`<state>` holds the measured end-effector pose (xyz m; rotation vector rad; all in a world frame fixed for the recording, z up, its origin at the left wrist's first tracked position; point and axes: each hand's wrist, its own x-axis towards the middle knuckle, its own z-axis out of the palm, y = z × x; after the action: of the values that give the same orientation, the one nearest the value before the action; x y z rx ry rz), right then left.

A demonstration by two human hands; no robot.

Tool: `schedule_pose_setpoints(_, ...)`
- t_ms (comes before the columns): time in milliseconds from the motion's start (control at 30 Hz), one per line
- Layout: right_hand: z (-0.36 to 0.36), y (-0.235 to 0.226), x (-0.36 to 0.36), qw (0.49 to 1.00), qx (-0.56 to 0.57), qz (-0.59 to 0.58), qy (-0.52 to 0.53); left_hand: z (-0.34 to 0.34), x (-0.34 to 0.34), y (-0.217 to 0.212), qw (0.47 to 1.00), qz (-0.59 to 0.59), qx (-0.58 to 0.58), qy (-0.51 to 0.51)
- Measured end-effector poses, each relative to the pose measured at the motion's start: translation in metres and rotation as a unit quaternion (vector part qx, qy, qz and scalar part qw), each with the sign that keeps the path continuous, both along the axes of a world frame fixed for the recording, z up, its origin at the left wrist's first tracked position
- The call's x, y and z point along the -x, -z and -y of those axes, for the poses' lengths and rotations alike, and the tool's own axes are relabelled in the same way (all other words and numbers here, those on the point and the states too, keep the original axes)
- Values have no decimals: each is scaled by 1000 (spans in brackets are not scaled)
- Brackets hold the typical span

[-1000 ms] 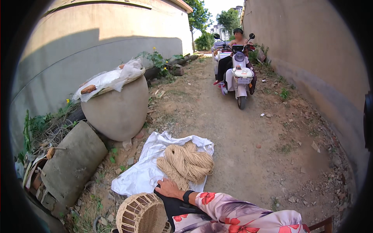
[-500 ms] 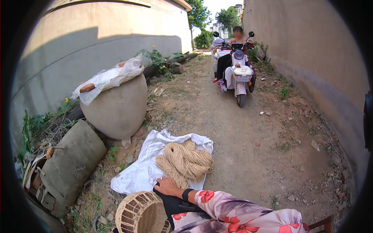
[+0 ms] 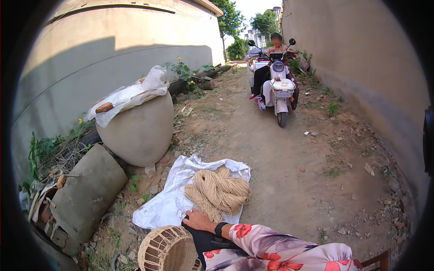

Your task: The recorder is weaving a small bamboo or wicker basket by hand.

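Observation:
My right hand [image 3: 200, 221] comes in from the lower right, in a floral sleeve [image 3: 271, 248] with a black band [image 3: 220, 229] at the wrist. It rests over black cloth [image 3: 201, 239] that seems to cover my knee. Its fingers lie bent over the edge and hold nothing that I can see. My left hand is out of view. Just beyond the right hand, a bundle of beige cord [image 3: 218, 189] lies on a white sack [image 3: 158, 205] on the ground. To the left of the knee, a woven basket [image 3: 165, 250] sits tilted, its inside partly showing.
A large clay-coloured jar [image 3: 138, 131] under plastic sheeting and a concrete cylinder [image 3: 88, 194] line the left side. A person [image 3: 276, 45] sits on a white three-wheeled scooter [image 3: 280, 90] up the dirt lane. A plastered wall [image 3: 361, 54] runs along the right.
The whole view has shifted slightly, so the ground things appear a little lower and to the right. My right hand stays on the black cloth. The person on the scooter has straightened up.

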<state>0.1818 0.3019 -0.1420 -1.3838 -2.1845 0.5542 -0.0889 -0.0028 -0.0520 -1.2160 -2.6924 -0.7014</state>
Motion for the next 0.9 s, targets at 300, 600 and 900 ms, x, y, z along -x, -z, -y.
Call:
schedule_pose_setpoints(300, 4, -5, 0, 1000, 9, 21, 6, 5, 6, 14, 997, -48, -67, -3)
schedule_pose_setpoints(600, 3, -7, -1, 999, 25, 18, 7, 4, 9, 15, 1000, -6, -15, -7)
schedule_pose_setpoints(900, 4, -11, -2, 999, 39, 24, 5, 3, -3, 2, 999, 18, -41, -10)
